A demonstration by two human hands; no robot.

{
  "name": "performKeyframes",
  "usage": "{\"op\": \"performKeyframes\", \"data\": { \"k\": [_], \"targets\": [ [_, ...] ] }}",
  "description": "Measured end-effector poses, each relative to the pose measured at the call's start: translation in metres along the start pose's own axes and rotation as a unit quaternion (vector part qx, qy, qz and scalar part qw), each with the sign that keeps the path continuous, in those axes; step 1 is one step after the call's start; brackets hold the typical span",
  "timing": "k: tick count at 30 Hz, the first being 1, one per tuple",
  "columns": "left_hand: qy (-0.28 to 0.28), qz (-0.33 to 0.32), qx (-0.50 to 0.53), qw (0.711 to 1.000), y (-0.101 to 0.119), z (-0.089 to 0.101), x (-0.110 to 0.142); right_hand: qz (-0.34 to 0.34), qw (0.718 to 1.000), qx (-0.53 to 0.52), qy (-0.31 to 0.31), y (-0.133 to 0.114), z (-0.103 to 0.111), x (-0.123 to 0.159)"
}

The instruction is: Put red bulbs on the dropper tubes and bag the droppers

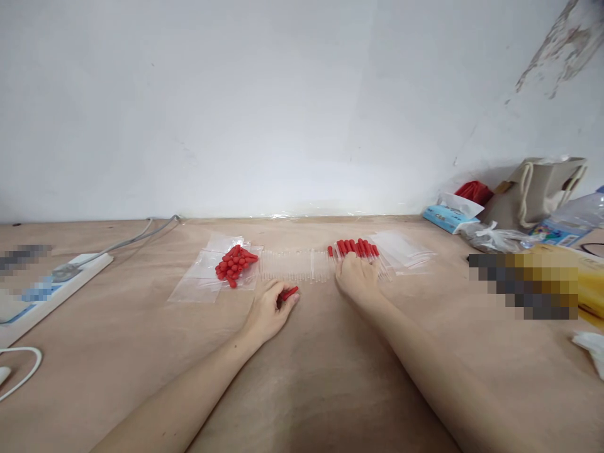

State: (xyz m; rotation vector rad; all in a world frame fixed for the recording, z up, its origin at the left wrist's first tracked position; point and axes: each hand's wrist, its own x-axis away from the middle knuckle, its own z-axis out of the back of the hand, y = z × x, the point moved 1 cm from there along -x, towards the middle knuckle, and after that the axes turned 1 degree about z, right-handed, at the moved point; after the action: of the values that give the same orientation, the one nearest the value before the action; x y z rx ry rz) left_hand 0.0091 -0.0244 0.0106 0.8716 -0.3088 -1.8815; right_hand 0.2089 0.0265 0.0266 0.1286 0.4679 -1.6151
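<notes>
My left hand [272,308] rests low over the table, its thumb and fingers closed on a red rubber bulb [289,293]. Behind it, a heap of red rubber bulbs [232,264] lies on clear plastic bags. A row of slim clear glass tubes [287,264] stretches between the heap and my right hand [357,275]. That hand is curled down over glass droppers with red bulbs [361,246], lying side by side. Its fingertips are hidden beneath it, so what they grip cannot be made out.
Flat clear bags [401,250] lie right of the droppers. Farther right are a blue tissue pack [448,218], a grey bag with rope handles [507,195] and a yellow package [547,277]. At left, a white power strip [89,277] trails a grey cable.
</notes>
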Motion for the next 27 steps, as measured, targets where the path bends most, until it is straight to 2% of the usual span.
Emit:
{"op": "performKeyframes", "data": {
  "k": [3, 6, 9, 12, 20, 27],
  "targets": [
    [0.001, 0.012, 0.011, 1.000, -0.002, 0.000, 0.000, 0.126, 0.988, -0.080, 0.024, 0.004, -0.002, 0.016],
    [-0.003, 0.017, 0.020, 1.000, -0.003, -0.001, 0.000, 0.262, 0.949, -0.173, 0.028, 0.008, -0.007, 0.032],
    [-0.001, 0.021, 0.029, 0.999, -0.006, -0.002, 0.000, 0.325, 0.920, -0.214, 0.043, 0.010, -0.009, 0.044],
    [0.000, 0.019, 0.041, 0.999, -0.008, -0.003, 0.000, 0.346, 0.908, -0.233, 0.038, 0.007, -0.009, 0.048],
    [-0.005, 0.015, 0.050, 0.999, -0.008, -0.003, 0.000, 0.368, 0.907, -0.206, 0.013, 0.001, -0.005, 0.049],
    [0.004, -0.013, 0.069, 0.998, -0.008, -0.002, 0.000, 0.365, 0.892, -0.264, -0.022, 0.002, -0.006, 0.050]
  ]
}}
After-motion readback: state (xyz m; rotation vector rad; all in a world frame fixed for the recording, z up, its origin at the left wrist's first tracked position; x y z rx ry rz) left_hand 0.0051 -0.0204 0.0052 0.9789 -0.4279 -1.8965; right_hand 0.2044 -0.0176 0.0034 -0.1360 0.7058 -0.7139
